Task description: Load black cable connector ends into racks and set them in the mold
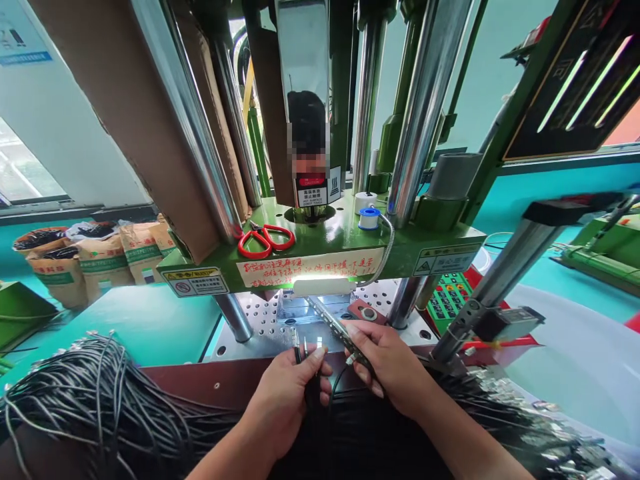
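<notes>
My left hand [287, 387] is closed around black cables [297, 352], whose metal-tipped ends stick up past the thumb and fingers. Close beside it, my right hand [393, 363] grips a long, narrow metal bar [331, 321] with small studs or slots along it. The bar tilts up and left toward the lit gap of a green press. A small pale connector and a thin black cable [340, 377] show below the right fingers; where they attach is hidden. Behind the hands, a clear or shiny mold block [290, 308] sits on a perforated steel plate [257, 313].
Black cables [100, 380] are heaped at left, more cables [530, 413] at right. Red-handled snips [265, 241] and a blue-and-white tape roll [369, 219] lie on the press's green ledge [325, 233]. Steel columns [235, 317] flank the gap. A button panel [447, 303] stands right.
</notes>
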Demonstrator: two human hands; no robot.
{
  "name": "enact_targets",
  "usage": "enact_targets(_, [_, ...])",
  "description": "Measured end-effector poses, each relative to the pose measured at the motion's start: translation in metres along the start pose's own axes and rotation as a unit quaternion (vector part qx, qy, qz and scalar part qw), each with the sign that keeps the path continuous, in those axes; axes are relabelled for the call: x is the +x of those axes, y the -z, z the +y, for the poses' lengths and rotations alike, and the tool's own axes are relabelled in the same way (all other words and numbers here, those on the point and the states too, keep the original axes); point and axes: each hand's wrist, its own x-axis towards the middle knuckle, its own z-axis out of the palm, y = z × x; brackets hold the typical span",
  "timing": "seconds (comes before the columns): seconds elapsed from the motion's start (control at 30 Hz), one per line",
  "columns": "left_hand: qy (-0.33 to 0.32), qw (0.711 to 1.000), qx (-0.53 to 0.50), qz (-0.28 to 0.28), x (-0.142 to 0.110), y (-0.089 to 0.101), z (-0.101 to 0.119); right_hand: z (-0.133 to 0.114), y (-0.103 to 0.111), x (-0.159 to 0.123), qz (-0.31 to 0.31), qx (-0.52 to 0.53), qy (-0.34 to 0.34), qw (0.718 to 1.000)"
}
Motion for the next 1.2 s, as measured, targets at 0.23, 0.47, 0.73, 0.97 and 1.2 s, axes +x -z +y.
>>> enact_targets(0.23, [-0.004, 0.993, 0.111, -0.034, 0.005, -0.009, -0.005, 0.000, -0.004, 0.000, -0.032, -0.032, 0.009, 0.999])
enact_targets(0.47, [-0.017, 0.988, 0.146, -0.042, 0.005, -0.007, -0.006, -0.003, -0.004, -0.002, -0.041, -0.069, 0.002, 0.997])
enact_targets(0.73, [-0.025, 0.989, 0.144, -0.037, 0.007, -0.008, -0.009, 0.001, -0.005, -0.001, -0.060, -0.111, 0.041, 0.991])
enact_targets(0.97, [-0.065, 0.995, 0.068, 0.035, -0.009, 0.013, 0.002, -0.003, 0.007, -0.001, -0.033, -0.025, -0.032, 0.999])
enact_targets(1.2, [-0.008, 0.997, -0.028, -0.076, -0.032, 0.015, 0.007, -0.003, 0.004, -0.003, -0.042, -0.024, -0.022, 0.999])
